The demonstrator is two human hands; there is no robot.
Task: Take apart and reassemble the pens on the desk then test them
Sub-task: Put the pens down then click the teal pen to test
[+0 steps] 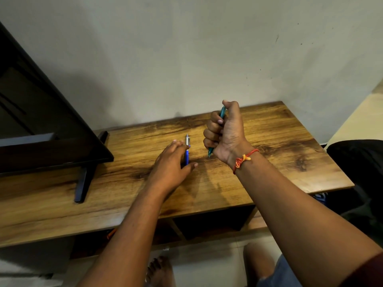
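Observation:
A blue pen [187,149] with a silver clip end lies on the wooden desk [269,141], pointing away from me. My left hand [172,160] hovers over it with fingers spread, its thumb below the pen's near end and its fingers to the pen's left; I cannot tell if it touches the pen. My right hand [222,131] is closed in a fist around a teal pen [222,112], held nearly upright. The teal pen's top shows under my thumb and its tip pokes out below the fist, just above the desk.
A black TV screen [41,112] on a stand with a dark foot [83,183] fills the desk's left side. A grey wall rises behind the desk. Open shelves sit under the desktop. A dark bag [356,162] stands past the desk's right edge.

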